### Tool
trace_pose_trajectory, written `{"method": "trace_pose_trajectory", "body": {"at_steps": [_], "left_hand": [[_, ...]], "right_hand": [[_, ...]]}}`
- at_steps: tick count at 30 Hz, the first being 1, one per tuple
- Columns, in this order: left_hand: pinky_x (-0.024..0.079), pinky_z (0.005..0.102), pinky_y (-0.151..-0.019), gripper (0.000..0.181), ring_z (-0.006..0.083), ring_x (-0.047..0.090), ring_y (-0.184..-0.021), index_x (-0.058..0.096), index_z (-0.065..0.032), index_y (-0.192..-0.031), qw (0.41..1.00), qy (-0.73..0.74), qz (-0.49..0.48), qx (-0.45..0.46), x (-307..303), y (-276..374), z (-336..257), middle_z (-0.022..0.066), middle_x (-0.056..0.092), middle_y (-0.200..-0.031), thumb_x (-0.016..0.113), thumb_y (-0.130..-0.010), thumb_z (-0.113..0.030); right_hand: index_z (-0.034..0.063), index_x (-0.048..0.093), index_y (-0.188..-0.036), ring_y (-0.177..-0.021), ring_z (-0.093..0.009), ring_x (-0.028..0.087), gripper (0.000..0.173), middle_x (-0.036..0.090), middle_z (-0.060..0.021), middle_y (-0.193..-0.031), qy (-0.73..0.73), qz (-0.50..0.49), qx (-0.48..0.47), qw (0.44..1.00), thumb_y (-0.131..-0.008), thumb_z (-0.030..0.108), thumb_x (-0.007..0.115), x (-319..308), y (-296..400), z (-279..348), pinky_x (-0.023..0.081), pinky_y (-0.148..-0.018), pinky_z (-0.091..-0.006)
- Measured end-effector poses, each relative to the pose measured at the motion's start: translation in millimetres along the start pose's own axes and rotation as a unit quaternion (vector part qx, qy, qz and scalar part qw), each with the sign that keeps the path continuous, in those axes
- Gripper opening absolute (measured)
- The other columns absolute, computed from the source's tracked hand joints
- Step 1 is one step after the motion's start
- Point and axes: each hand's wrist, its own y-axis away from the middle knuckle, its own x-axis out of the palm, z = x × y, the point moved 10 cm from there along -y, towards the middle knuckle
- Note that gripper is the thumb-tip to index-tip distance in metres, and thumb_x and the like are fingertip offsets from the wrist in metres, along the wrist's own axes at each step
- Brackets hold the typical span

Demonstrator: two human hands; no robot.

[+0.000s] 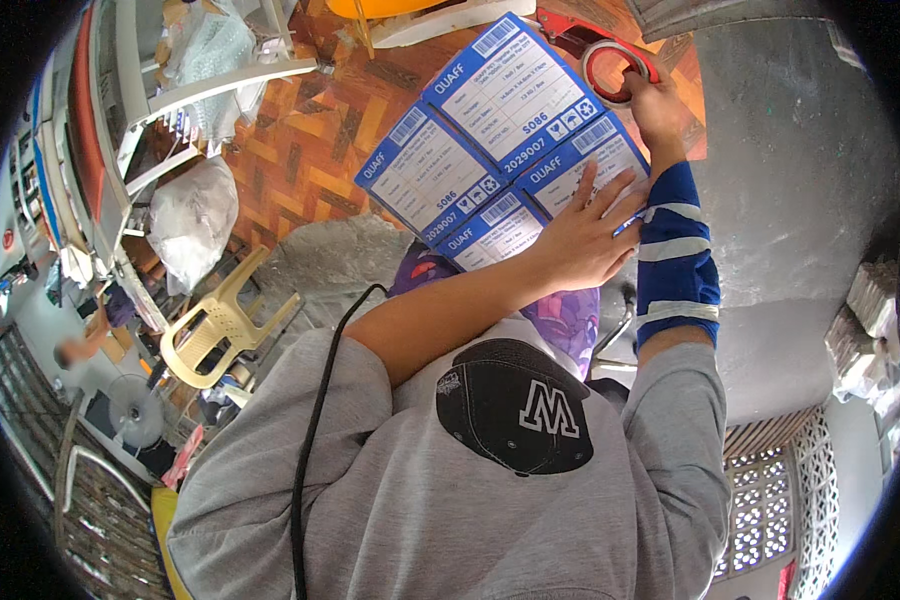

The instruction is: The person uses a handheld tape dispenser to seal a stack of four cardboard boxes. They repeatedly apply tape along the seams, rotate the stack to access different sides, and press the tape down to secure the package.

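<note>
A block of several blue-and-white cardboard cartons (507, 90), their labelled ends facing up, leans before my lap. My left hand (589, 232) lies across the lower right carton (551, 180), fingers spread and gripping nothing. Past the block's upper right side, my right hand (656, 109) holds a red tape dispenser (566, 30) by its roll of tape (598, 71), fingertips reaching into the roll's core. Pale strips ring the blue sleeve (675, 255) on my right forearm. My left forearm and hand hide part of the lower cartons.
Bare grey concrete (780, 202) lies at right, parquet-patterned flooring (300, 180) at left. A cream plastic chair (210, 330), a white metal frame (225, 86) and a filled plastic bag (193, 221) stand left. Farther off are a fan (135, 412) and another person (82, 345).
</note>
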Motion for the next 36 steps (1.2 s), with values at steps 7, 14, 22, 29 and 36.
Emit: {"method": "trace_pose_trajectory", "body": {"at_steps": [7,14,22,29,36], "left_hand": [[0.019,0.0708,-0.114,0.054,0.0402,0.032,-0.144,0.058,-0.0121,-0.133,0.997,-0.08,0.018,0.014,14,-2,9,0.0139,0.043,-0.147,0.067,-0.088,-0.04],[0.018,0.0642,-0.117,0.046,0.0328,0.04,-0.137,0.064,-0.0118,-0.122,0.995,-0.046,0.071,-0.044,1,-24,16,0.0115,0.053,-0.138,0.071,-0.082,-0.034],[0.025,0.0598,-0.115,0.053,0.0302,0.046,-0.13,0.059,-0.0073,-0.124,0.993,-0.097,0.029,0.056,-12,-62,30,0.0145,0.054,-0.124,0.066,-0.079,-0.035],[0.032,0.056,-0.112,0.051,0.0288,0.051,-0.119,0.059,-0.0092,-0.119,0.992,-0.104,0.045,0.061,-14,-66,30,0.0122,0.056,-0.116,0.069,-0.075,-0.034],[0.026,0.0567,-0.116,0.053,0.032,0.051,-0.122,0.06,-0.008,-0.122,0.99,-0.114,0.06,0.051,-10,-67,34,0.0147,0.056,-0.121,0.066,-0.078,-0.038]], "right_hand": [[0.0075,0.068,-0.117,-0.089,-0.016,0.064,0.035,0.071,-0.006,-0.094,0.005,0.013,-0.021,1.0,-0.083,0.006,0.061,4,4,6,0.051,-0.083,-0.0308],[0.0082,0.068,-0.118,-0.09,-0.017,0.066,0.037,0.071,-0.0082,-0.097,0.094,0.015,-0.021,0.995,-0.082,0.008,0.063,8,-2,15,0.052,-0.085,-0.0302],[0.0092,0.065,-0.123,-0.094,-0.017,0.066,0.039,0.07,-0.0082,-0.105,0.002,0.08,0.021,0.997,-0.085,0.009,0.07,13,5,14,0.053,-0.086,-0.0308],[0.0077,0.063,-0.123,-0.095,-0.017,0.065,0.037,0.07,-0.0082,-0.103,0.003,0.132,0.009,0.991,-0.086,0.008,0.068,10,1,26,0.053,-0.086,-0.0312],[0.0052,0.063,-0.122,-0.095,-0.015,0.06,0.041,0.065,-0.004,-0.101,-0.012,0.181,0.003,0.983,-0.081,0.008,0.067,6,2,41,0.049,-0.088,-0.0296]]}}
